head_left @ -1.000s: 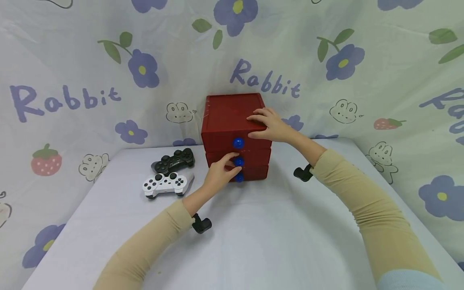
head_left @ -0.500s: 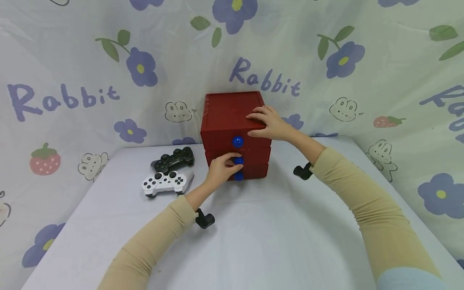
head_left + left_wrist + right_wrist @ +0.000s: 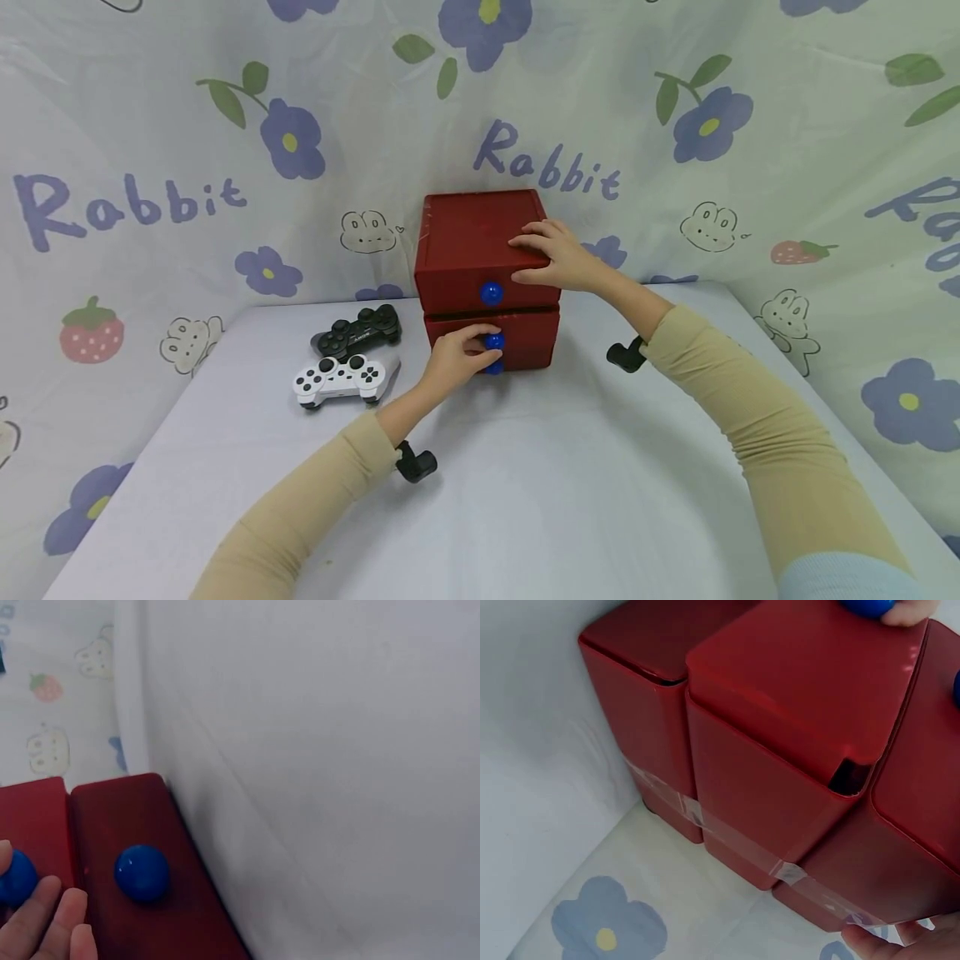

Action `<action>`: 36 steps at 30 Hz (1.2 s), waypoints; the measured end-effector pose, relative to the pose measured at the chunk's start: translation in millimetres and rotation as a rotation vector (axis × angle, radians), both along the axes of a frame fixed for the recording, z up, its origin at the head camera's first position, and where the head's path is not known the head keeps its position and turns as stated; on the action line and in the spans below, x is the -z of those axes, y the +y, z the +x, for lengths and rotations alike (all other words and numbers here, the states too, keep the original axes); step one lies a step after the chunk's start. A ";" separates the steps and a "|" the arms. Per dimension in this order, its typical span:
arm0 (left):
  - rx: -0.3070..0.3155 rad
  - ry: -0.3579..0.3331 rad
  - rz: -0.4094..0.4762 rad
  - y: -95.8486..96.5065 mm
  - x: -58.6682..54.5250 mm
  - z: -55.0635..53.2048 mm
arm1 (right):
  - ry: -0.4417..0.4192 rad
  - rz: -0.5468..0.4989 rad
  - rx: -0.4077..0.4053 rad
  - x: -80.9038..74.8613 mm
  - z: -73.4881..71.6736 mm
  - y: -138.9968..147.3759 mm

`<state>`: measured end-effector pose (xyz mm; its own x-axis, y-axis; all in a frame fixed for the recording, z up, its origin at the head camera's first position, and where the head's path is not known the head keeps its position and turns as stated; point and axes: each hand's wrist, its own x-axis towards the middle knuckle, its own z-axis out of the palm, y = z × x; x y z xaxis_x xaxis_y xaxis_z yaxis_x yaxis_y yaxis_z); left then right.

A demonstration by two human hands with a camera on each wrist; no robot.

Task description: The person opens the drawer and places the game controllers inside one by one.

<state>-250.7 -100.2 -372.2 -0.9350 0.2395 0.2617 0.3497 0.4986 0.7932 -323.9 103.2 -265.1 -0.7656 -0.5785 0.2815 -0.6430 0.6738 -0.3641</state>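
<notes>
A red drawer box (image 3: 480,229) with three stacked drawers stands at the back of the table, each front bearing a round blue knob. My left hand (image 3: 450,360) pinches the knob (image 3: 494,341) of the middle drawer (image 3: 37,825), which juts a little out of its casing (image 3: 742,780). Just below, the bottom knob (image 3: 142,874) is partly hidden by that hand in the head view. Over the box's upper right front corner lies my right hand (image 3: 558,260), fingers spread on the top, thumb by the front. The top drawer's knob (image 3: 491,293) is untouched.
Left of the box, a black game controller (image 3: 358,332) and a white game controller (image 3: 341,380) lie on the white tablecloth (image 3: 570,483). Behind the table hangs a curtain (image 3: 615,75) printed with flowers and rabbits. Clear tape (image 3: 735,838) runs along the box's side.
The middle drawer has come slightly forward with my left hand on its knob, and a dark gap shows above it. My right hand stays on the box.
</notes>
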 end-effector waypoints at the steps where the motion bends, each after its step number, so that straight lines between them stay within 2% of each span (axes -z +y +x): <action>1: 0.007 -0.007 0.003 -0.4 -0.1 1.7 | -0.003 0.000 0.001 0.0 0.1 -0.1; 8: 0.062 -0.014 0.006 -3.7 0.3 16.0 | -0.006 0.003 0.008 0.3 0.2 -0.5; 11: 0.084 -0.017 0.007 -3.1 -7.3 29.6 | -0.002 0.003 0.000 0.4 0.3 -0.5; 15: 0.106 -0.016 0.013 -3.4 -7.7 40.9 | -0.002 0.003 -0.005 0.5 0.3 -0.2; 19: 0.111 -0.013 0.004 -5.7 1.9 42.8 | -0.014 -0.002 -0.006 0.1 0.4 0.4; 28: 0.125 0.018 -0.049 -6.8 2.3 53.8 | -0.018 -0.002 -0.010 1.0 -0.6 1.6; 36: 0.135 -0.019 -0.032 -7.2 3.9 60.3 | -0.008 -0.003 -0.015 0.6 -0.5 1.6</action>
